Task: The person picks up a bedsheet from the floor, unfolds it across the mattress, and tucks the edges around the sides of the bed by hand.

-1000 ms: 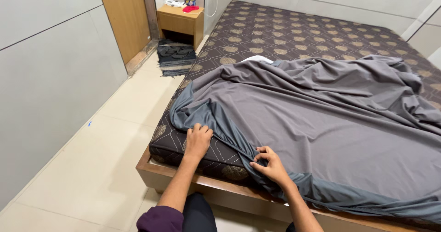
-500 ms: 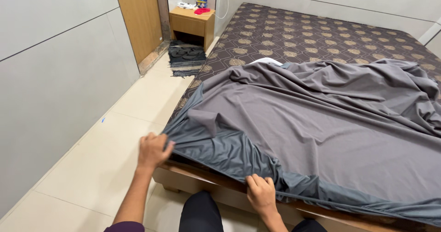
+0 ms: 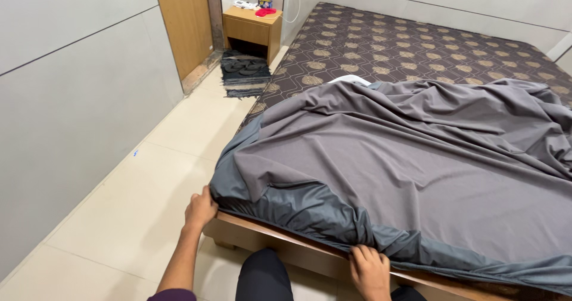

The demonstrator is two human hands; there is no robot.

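Grey fitted sheet [image 3: 417, 176] lies crumpled over the near part of a patterned brown mattress [image 3: 417, 45], its elastic hem drawn down over the near left corner and along the wooden bed frame [image 3: 286, 247]. Left hand [image 3: 199, 209], grip curled onto the sheet hem at the corner, touching the fabric just above the frame. Right hand [image 3: 369, 271], fingers closed over the hem further along the near edge, pressing it against the frame. Beyond the bed: a small wooden bedside cabinet [image 3: 250, 30] carrying a few small objects, a dark mat [image 3: 244, 75] with sandals on the pale tiled floor [image 3: 131, 206], and a wooden door [image 3: 185, 21].
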